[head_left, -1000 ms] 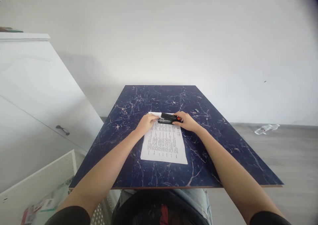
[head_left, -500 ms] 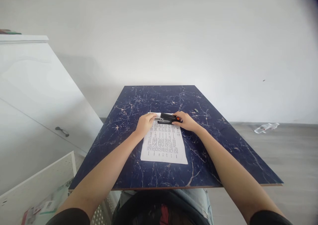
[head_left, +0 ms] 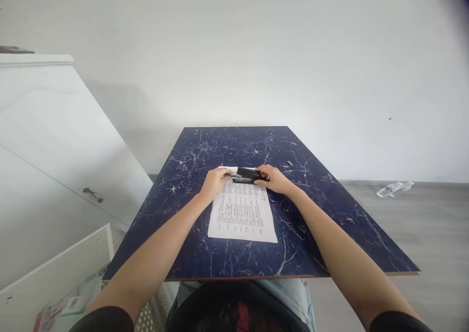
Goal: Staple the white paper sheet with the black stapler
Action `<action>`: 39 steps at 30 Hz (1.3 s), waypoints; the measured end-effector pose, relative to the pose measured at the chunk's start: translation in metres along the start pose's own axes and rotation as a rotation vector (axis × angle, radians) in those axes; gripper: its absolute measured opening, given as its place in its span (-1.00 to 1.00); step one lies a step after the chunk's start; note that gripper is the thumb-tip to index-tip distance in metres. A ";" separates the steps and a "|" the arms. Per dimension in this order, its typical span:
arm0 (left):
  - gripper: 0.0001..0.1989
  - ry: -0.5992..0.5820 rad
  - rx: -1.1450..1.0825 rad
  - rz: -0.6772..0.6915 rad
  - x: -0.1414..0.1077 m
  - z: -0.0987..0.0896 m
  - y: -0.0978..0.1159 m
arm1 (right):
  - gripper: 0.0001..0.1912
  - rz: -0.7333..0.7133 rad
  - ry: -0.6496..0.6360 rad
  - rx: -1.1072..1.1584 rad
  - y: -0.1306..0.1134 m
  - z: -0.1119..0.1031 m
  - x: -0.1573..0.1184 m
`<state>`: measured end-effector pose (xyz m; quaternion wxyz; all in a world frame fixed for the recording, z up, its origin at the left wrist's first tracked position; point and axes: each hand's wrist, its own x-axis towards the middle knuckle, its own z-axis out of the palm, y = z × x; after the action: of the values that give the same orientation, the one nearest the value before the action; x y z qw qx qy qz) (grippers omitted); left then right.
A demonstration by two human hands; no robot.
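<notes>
One black stapler (head_left: 249,173) is held between the two hands, above the far part of a printed paper (head_left: 242,210). Its right end is gripped by the right hand (head_left: 274,179), whose fingers (head_left: 261,169) are curled over the far side while the thumb is pressed to the near side. An orange part is seen just beside that thumb. The fingers of the left hand (head_left: 215,182) are brought nearly together on one thin dark piece (head_left: 227,175), which is pointed toward the stapler's left end; whether the two are joined cannot be told.

One stapler, one thin piece and one top sheet of paper are counted between and below the fingers; whether more sheets are covered by it cannot be told. One small dark object (head_left: 289,163) is seen on the blue surface (head_left: 234,143), beyond the right fingers and to their right. One clear plastic bottle (head_left: 394,189) is seen on the floor, well apart on the right, and one dark handle (head_left: 93,194) on the white cabinet (head_left: 66,112), well apart on the left.

The stapler's long axis is laid from left to right, across the paper's length. Its front is pointed at the left fingers, and its upper and lower parts are spread apart there.
</notes>
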<state>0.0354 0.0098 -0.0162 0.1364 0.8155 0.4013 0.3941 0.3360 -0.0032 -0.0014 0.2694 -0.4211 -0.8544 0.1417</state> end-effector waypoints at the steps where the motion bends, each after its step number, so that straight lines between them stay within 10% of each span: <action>1: -0.85 -0.008 -0.002 -0.003 0.000 0.000 0.000 | -0.61 0.002 -0.001 0.000 0.000 0.000 0.000; 39: -0.86 0.013 -0.134 -0.093 0.002 0.000 -0.002 | -0.62 -0.009 0.010 0.014 0.004 0.003 0.000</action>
<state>0.0349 0.0124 -0.0166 0.2063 0.7824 0.4123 0.4187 0.3372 -0.0006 -0.0057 0.2770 -0.4163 -0.8539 0.1443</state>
